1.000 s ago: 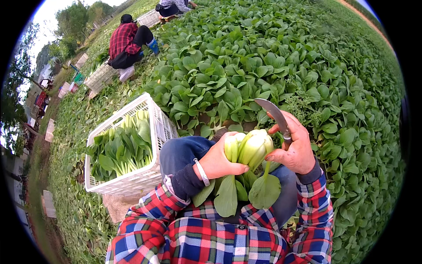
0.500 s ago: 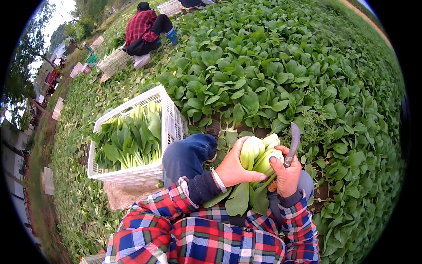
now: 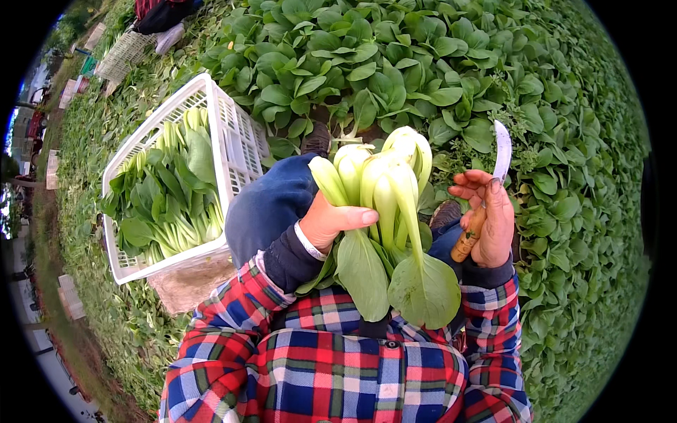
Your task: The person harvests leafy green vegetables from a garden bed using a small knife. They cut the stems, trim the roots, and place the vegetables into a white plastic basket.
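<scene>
"Green leaves and pale, plump stalks: where is that bunch of greens (image 3: 384,194)?"

"Up between the knees (image 3: 271,197), stalk ends on top, leaves hanging. The left hand (image 3: 328,224) holds it, thumb laid across the stalks; its other fingers are hidden behind, so I can't tell how they're spread."

"And the right hand (image 3: 493,227)?"

"Fingers curled round the tan handle of a curved knife (image 3: 503,151), blade pointing up, well clear of the greens."

"How would the bunch handle?"

"Light, I'd guess, with most of the weight in those thick ends. The stalks look crisp and could snap if bent, and may be slick if damp. The leaves seem soft and easily torn."

"So where to take hold?"

"Round the stalks, below the swollen ends, about where the thumb lies. Too loose and single plants could slip out; too hard and the stalks might crack."

"Any containers?"

"One white plastic crate (image 3: 236,137) with slatted walls, to the left, holding more greens (image 3: 166,190): pale stalks at the far and near ends, leaves in the middle. Another crate (image 3: 127,58) stands farther off beside a co-worker (image 3: 166,17); I can't make out its contents."
</scene>
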`<act>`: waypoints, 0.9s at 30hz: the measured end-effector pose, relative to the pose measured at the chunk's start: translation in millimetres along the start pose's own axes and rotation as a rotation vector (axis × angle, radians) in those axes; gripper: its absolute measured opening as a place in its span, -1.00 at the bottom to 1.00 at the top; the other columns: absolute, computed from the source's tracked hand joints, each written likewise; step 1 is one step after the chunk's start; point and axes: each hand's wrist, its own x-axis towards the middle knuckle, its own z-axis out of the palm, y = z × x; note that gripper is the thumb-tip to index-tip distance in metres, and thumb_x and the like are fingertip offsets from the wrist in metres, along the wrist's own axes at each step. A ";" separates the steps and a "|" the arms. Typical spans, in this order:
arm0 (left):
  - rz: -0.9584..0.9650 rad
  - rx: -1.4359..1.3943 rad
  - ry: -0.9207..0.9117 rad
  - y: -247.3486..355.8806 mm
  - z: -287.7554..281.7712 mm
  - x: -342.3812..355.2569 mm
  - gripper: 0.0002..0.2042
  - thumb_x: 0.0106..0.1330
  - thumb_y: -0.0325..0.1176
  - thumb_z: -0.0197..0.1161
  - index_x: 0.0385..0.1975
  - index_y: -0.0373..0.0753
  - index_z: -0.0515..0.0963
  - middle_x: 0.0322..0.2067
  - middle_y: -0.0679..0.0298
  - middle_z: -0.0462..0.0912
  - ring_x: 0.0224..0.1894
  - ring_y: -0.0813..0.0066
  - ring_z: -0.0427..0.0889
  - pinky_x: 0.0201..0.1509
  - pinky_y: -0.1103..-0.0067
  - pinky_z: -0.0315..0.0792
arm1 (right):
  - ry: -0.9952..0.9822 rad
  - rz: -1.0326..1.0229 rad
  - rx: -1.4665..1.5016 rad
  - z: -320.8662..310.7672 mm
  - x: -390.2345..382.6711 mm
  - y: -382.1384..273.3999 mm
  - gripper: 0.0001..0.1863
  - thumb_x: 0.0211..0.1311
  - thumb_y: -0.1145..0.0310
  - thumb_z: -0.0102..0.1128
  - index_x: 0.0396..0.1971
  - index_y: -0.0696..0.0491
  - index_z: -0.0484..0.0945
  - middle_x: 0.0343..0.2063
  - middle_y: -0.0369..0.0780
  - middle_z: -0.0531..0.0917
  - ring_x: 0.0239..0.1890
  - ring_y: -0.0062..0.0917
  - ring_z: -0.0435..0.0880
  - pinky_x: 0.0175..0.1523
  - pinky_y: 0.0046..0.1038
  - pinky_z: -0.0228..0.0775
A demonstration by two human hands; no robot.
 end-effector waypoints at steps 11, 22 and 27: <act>-0.024 -0.223 -0.026 22.0 -10.8 -1.7 -0.37 -0.15 -0.34 0.30 -0.01 -0.30 0.22 -0.14 0.24 0.42 -0.10 0.45 0.40 0.00 0.53 0.26 | -0.273 -0.002 -0.161 63.2 -4.3 15.1 -0.34 -0.34 0.33 0.43 -0.15 0.20 0.32 -0.26 -0.24 0.45 -0.24 -0.58 0.42 -0.11 -0.56 0.27; 0.270 0.117 -0.087 -5.5 -38.7 16.0 0.06 -0.37 -0.38 0.48 0.13 -0.25 -0.19 0.03 0.23 0.11 0.12 0.44 0.09 0.18 0.50 -0.01 | -0.177 0.045 -0.167 78.0 -4.1 36.3 -0.32 -0.30 0.46 0.39 -0.08 0.19 0.25 -0.16 -0.25 0.41 -0.14 -0.58 0.41 -0.04 -0.54 0.27; 0.283 -0.053 -0.089 4.5 -42.4 18.2 -0.03 -0.30 -0.47 0.43 0.13 -0.22 -0.14 0.04 0.28 0.13 0.11 0.48 0.10 0.18 0.51 0.01 | -0.129 -0.025 -0.139 91.2 5.7 25.6 -0.15 -0.44 0.38 0.48 -0.04 0.16 0.17 -0.12 -0.24 0.39 -0.12 -0.52 0.41 -0.02 -0.50 0.27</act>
